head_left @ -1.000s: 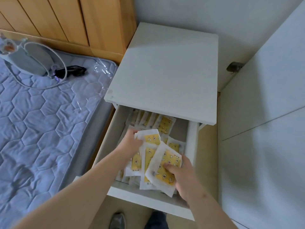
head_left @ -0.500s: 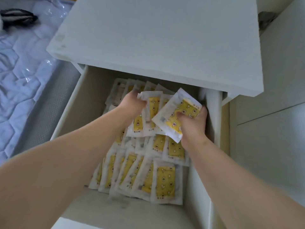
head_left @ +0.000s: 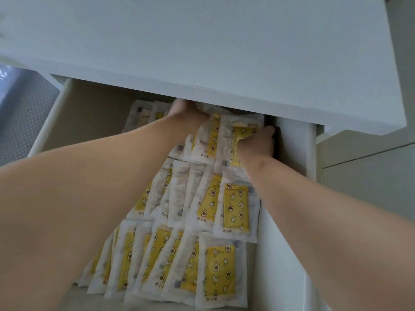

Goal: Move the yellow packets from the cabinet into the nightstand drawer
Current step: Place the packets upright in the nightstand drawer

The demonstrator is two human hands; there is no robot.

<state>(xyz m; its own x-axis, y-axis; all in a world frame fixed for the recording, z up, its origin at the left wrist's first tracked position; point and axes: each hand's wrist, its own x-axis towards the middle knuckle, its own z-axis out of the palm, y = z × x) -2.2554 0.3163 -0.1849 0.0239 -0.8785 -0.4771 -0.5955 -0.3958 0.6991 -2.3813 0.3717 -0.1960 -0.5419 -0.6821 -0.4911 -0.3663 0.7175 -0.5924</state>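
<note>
1. Head view: mattress at far left, beside open drawer.
2. Left hand deep in drawer, touching packets; fingers hidden under nightstand top, so grip cannot be told.
3. Packets lie in overlapping rows across drawer floor.
4. Right hand, fingers curled, pinches rear packets by right drawer wall.
</note>
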